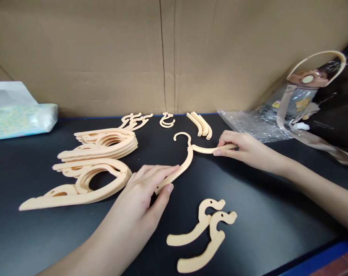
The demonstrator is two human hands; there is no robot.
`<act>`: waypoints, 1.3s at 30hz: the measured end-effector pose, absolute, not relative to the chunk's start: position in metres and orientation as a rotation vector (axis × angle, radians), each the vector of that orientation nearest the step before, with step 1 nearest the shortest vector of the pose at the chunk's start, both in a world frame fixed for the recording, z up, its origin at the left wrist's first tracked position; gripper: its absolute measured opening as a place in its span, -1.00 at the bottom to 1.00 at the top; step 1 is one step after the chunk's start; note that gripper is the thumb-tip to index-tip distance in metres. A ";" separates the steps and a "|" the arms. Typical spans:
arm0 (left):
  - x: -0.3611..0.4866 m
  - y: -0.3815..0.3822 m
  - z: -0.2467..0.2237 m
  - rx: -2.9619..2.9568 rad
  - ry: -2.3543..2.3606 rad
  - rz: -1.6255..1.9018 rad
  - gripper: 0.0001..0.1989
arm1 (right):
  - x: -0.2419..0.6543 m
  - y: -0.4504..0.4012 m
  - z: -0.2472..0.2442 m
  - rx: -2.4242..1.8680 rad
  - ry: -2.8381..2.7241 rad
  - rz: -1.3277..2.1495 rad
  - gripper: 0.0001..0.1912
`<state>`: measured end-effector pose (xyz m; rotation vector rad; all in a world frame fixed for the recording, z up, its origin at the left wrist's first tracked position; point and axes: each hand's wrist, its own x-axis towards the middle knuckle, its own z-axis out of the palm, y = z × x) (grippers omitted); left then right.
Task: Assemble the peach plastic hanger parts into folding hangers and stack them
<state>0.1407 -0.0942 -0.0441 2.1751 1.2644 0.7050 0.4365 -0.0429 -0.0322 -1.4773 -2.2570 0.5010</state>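
Note:
Between my hands is a cream plastic folding hanger point(188, 156), its hook curling up and to the left and its two arms spread apart. My left hand point(151, 188) pinches the end of the nearer arm. The other arm's end is between the thumb and fingers of my right hand point(239, 147). Just right of my left hand, two S-shaped hanger pieces point(201, 264) lie partly overlapping on the black table point(277, 214). Left of that hand are two stacks of folded hangers, a nearer stack point(76, 200) and a farther stack point(87, 154).
Along the back lie S-shaped pieces point(141, 122), small hooks point(167, 122) and curved arms point(201, 124). A tissue pack point(21, 115) sits at the left. Clear plastic wrap point(245, 124), a bottle point(303, 94) with a strap and a black bag point(334, 111) are right. Cardboard point(105, 57) stands behind.

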 end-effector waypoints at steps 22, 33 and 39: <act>0.142 -0.108 -0.039 2.879 0.754 0.490 -0.97 | 0.419 -0.075 -0.011 -0.875 -2.635 0.840 -0.77; 0.139 -0.111 -0.047 2.794 0.754 0.564 -0.85 | 0.413 -0.079 -0.015 -0.816 -2.635 0.917 -0.81; 0.143 -0.109 -0.048 2.815 0.804 0.734 -0.71 | 0.399 -0.088 -0.019 -0.896 -2.572 0.756 -0.80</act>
